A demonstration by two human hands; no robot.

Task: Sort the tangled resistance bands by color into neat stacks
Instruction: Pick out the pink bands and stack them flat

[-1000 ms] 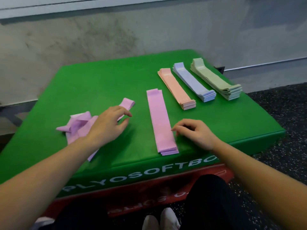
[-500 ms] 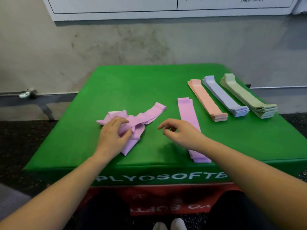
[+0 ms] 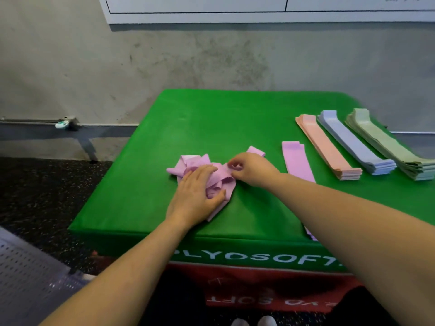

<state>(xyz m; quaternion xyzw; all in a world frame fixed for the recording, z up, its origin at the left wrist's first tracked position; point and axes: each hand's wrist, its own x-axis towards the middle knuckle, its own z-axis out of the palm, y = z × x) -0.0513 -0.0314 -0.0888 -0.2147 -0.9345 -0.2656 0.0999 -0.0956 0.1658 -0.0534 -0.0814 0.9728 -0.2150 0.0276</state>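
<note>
A tangled heap of pink bands (image 3: 219, 176) lies near the middle of the green plyo box (image 3: 211, 118). My left hand (image 3: 196, 196) rests flat on the heap, thumb curled round its near side. My right hand (image 3: 250, 169) pinches one pink band at the heap's right edge. To the right lie four flat stacks: pink (image 3: 297, 162), partly hidden by my right forearm, then orange (image 3: 326, 147), blue (image 3: 355, 143) and green (image 3: 386, 142).
The green box sits on a red box (image 3: 247, 288) against a grey concrete wall (image 3: 188, 60). A perforated grey bench (image 3: 26, 274) stands at the lower left. Dark speckled floor (image 3: 42, 191) lies left of the box. A whiteboard edge (image 3: 235, 10) hangs above.
My right hand has left the pink stack and crossed left to the tangled heap, closing on a band. My left hand has pressed down on the heap. The camera has turned left.
</note>
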